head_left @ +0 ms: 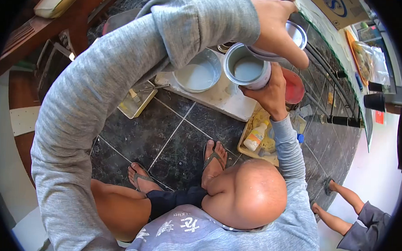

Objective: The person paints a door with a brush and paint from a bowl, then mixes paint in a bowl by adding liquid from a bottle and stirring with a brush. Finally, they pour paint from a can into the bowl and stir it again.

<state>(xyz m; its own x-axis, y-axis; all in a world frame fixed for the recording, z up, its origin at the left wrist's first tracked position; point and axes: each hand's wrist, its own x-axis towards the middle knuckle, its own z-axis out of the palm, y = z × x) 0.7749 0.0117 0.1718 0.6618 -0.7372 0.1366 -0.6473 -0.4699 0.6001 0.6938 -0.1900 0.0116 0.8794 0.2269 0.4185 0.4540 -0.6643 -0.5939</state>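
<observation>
My left hand [280, 28] reaches across at the top, wrapped round a metal can [298, 34]; thumb and fingers lie on opposite sides of it. Most of that can is hidden behind the hand, and its edge overlaps the mouth of a paint can [246, 69]. The paint can has whitish liquid inside and tilts toward me. My right hand [273, 93] grips it round the lower side. Close on its left, a clear round tub [198, 72] of milky white liquid stands on a pale slab [238, 102].
A tray [261, 156] with a white bottle [256, 137] lies by my knee; a red container [294, 87] is beyond it. A paint tray [138, 105] sits on the dark tiles at left. Metal bars [322, 77] stand right. Another person's legs [341, 210] show lower right.
</observation>
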